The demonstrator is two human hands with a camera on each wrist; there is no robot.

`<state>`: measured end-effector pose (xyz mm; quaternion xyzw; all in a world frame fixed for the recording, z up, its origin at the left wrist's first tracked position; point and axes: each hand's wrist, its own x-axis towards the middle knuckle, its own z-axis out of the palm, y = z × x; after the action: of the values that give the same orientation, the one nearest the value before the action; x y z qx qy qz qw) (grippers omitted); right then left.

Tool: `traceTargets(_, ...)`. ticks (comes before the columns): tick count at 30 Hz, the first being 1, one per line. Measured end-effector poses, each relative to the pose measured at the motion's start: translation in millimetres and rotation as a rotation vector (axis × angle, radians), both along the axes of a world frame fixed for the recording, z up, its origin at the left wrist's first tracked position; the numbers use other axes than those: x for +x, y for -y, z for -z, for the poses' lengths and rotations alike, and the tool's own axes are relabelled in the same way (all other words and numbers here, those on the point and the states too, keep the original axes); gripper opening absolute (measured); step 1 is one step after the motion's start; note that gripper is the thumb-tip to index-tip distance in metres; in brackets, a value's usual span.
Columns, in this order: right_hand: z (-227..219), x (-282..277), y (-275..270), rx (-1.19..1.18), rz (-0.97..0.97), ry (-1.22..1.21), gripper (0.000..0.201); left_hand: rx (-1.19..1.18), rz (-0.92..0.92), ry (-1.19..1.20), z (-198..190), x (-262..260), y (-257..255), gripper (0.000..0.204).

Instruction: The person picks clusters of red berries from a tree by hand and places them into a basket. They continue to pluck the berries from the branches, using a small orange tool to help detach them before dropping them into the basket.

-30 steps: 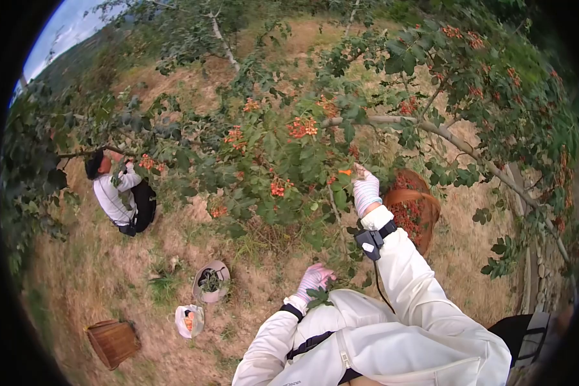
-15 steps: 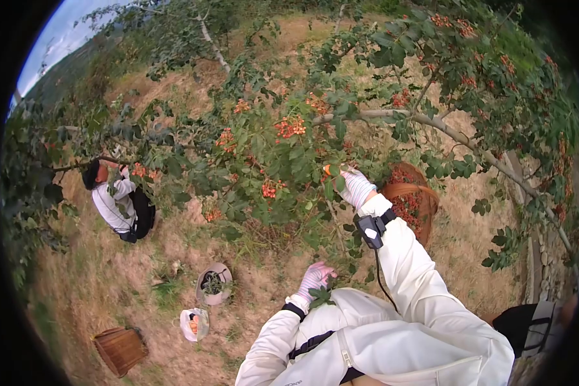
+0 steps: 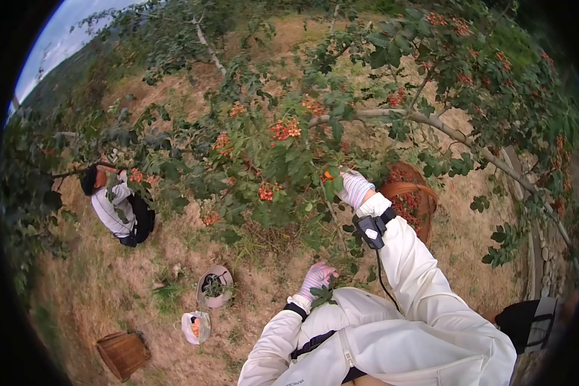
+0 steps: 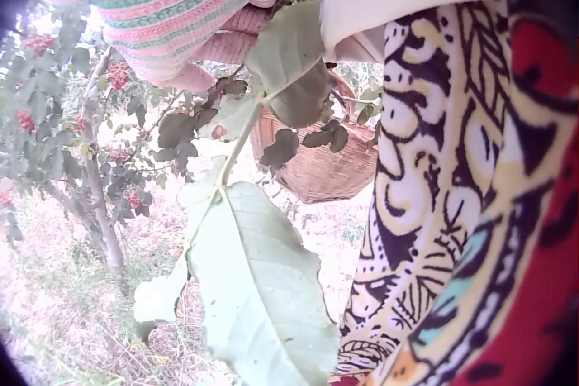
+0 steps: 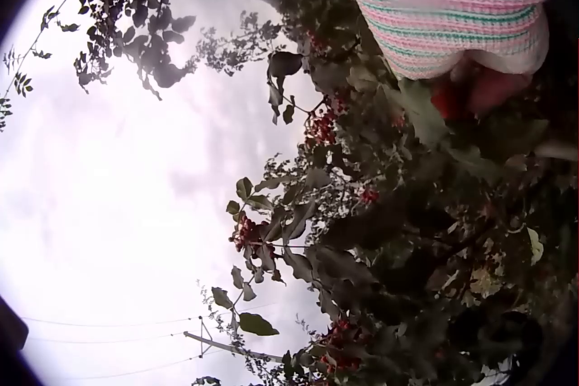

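My right hand [image 3: 354, 188], in a striped glove, reaches among the leaves below a bunch of orange-red berries [image 3: 285, 128]. At its fingertips is a small orange object [image 3: 329, 174], partly hidden; the right wrist view shows it as a red shape [image 5: 450, 98] by the curled fingers of the glove [image 5: 443, 19]. Low in front of the body, my left hand [image 3: 316, 278] grips a leafy twig [image 3: 322, 295]. In the left wrist view the gloved fingers [image 4: 194, 15] curl at the twig's top, and a broad leaf [image 4: 258, 286] hangs below.
A basket of red berries [image 3: 413, 201] stands beyond my right wrist. A thick branch [image 3: 453, 133] crosses the upper right. On the ground are a hat [image 3: 215, 286], a white bag [image 3: 195, 327] and a brown basket [image 3: 123, 354]. Another person [image 3: 117, 209] crouches at left.
Over the last second my right hand has moved left and slightly down, turning at the wrist, with the orange object. My left hand stays low with the twig. The view has shifted slightly.
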<state>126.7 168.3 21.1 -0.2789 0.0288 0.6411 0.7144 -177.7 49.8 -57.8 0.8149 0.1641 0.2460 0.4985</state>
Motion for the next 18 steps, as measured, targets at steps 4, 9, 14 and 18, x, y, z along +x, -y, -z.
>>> traceTargets(4, -47, -23, 16, -0.292, 0.093, -0.173, 0.023, -0.056, 0.007, -0.03, 8, 1, 4, 0.021)
traceTargets(9, -84, -48, 45, -0.507, 0.129, 1.172, 0.042, -0.005, -0.001, 0.039, -11, 3, -5, 0.016)
traceTargets(14, -101, -19, 158, -0.318, 0.334, 0.953, 0.043, 0.105, -0.022, 0.046, -49, 0, -2, 0.017)
traceTargets(18, -58, 37, 215, -0.595, 0.573, 1.256, 0.048, 0.17, -0.081, 0.015, -85, -15, 0, 0.02)
